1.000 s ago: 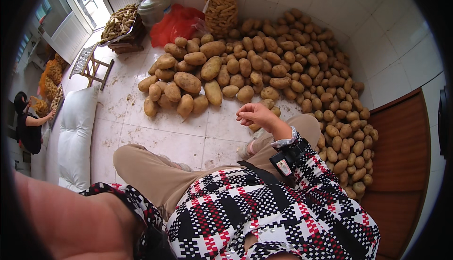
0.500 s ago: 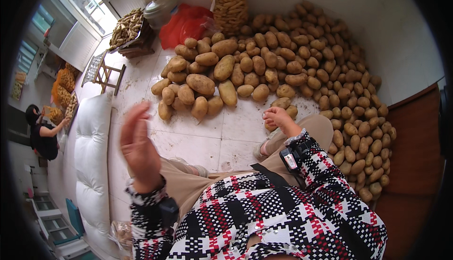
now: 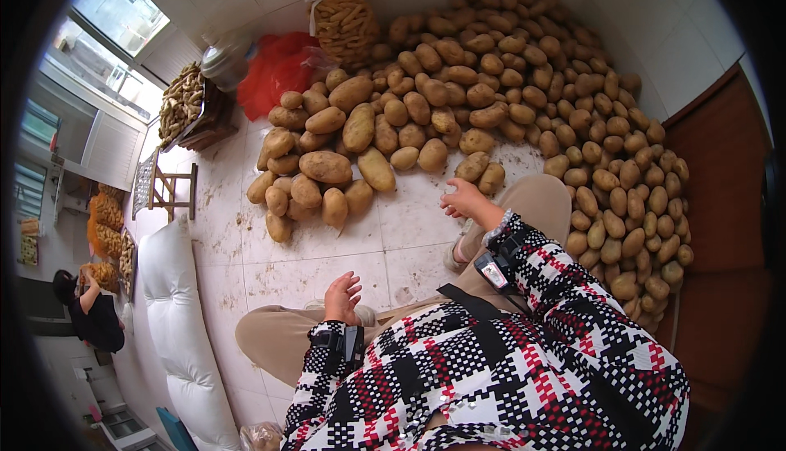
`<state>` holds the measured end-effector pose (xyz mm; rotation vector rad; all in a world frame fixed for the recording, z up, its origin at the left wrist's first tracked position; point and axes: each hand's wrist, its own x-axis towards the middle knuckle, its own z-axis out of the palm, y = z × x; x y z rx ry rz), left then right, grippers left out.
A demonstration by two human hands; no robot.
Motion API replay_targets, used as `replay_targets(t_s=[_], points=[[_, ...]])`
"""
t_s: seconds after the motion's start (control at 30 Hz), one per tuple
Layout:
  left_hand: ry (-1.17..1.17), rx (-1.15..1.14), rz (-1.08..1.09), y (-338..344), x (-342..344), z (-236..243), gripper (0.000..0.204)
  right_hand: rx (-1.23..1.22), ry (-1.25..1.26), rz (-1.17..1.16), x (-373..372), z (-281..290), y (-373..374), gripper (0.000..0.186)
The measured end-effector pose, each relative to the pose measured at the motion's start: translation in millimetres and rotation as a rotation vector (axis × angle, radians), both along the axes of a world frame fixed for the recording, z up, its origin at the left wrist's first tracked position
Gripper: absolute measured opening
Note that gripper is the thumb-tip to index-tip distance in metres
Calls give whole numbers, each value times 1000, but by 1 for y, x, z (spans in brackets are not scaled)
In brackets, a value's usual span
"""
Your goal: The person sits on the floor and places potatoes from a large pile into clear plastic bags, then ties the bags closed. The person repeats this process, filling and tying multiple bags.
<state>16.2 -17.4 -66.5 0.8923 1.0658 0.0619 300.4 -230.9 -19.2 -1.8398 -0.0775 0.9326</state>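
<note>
I sit with my knees bent before a large heap of potatoes (image 3: 358, 128). My left hand (image 3: 342, 294) hangs over my left knee (image 3: 262, 336), empty, its fingers loosely curled and apart. My right hand (image 3: 458, 199) is held out beside my right knee (image 3: 536, 197), also empty with fingers apart. Just beyond it lie two potatoes (image 3: 483, 173), slightly separate from the bigger cluster. The heap runs from in front of me along the wall and down my right side. A black strap with a small device (image 3: 491, 275) is on each of my wrists.
A white cushion (image 3: 176, 320), a wooden stool (image 3: 168, 185) and a wooden board (image 3: 720, 230) flank me. Behind the heap are a red bag (image 3: 274, 74), a mesh sack (image 3: 344, 25), a jug (image 3: 221, 62) and piled tubers (image 3: 182, 103). A co-worker (image 3: 88, 312) handles yellow sacks at left.
My left hand, raised half a second ago, has come down over my left knee. My right hand stays held out with fingers slightly more spread. The view has shifted, and the co-worker's arm has moved.
</note>
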Motion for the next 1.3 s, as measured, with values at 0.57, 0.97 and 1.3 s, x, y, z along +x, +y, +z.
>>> replay_targets(t_s=[0.57,0.97,1.3], points=[[36,-17,-76,-3,-4,-1,27,-7,-72,-36,-1,0,-2,73],[8,-8,-62,-2,-8,-6,30,100,-176,-242,1,9,-2,76],[51,-4,-59,-3,-6,0,30,153,-108,-270,4,11,-1,80]])
